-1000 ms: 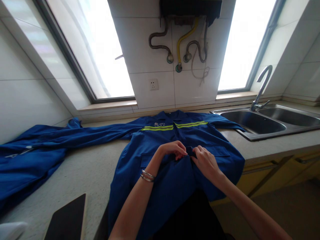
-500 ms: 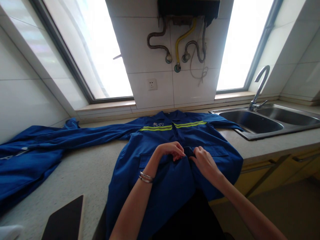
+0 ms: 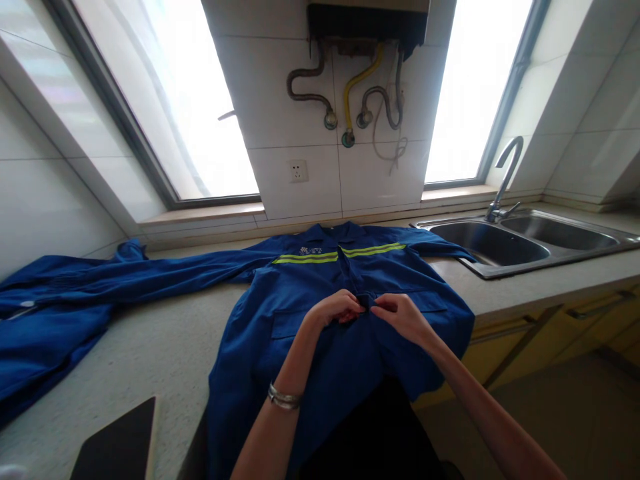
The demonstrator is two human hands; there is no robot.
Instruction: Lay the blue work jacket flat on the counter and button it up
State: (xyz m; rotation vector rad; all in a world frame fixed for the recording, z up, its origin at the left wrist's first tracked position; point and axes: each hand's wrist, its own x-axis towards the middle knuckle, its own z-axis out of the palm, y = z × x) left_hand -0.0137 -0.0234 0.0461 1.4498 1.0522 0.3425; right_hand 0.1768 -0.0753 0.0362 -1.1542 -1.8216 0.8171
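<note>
A blue work jacket [image 3: 310,287] with yellow-green chest stripes lies front side up across the counter, its collar toward the wall and its lower part hanging over the front edge. Both hands meet at its front opening, below the stripes. My left hand [image 3: 339,308], with silver bracelets at the wrist, pinches one front edge. Close beside it, my right hand [image 3: 400,315] grips the other edge between thumb and fingers. The cloth is slightly raised and bunched between them. Any button there is too small or hidden to make out.
More blue clothing [image 3: 45,320] lies on the left of the counter [image 3: 170,333]. A dark tablet-like slab [image 3: 117,443] is near the front left. The right sleeve end reaches the steel double sink [image 3: 483,272] with its faucet [image 3: 505,177]. Yellow cabinets [image 3: 525,340] stand below.
My right hand has moved left, closer to my left hand, bringing the jacket's front edges nearer together. The whole view has shifted slightly.
</note>
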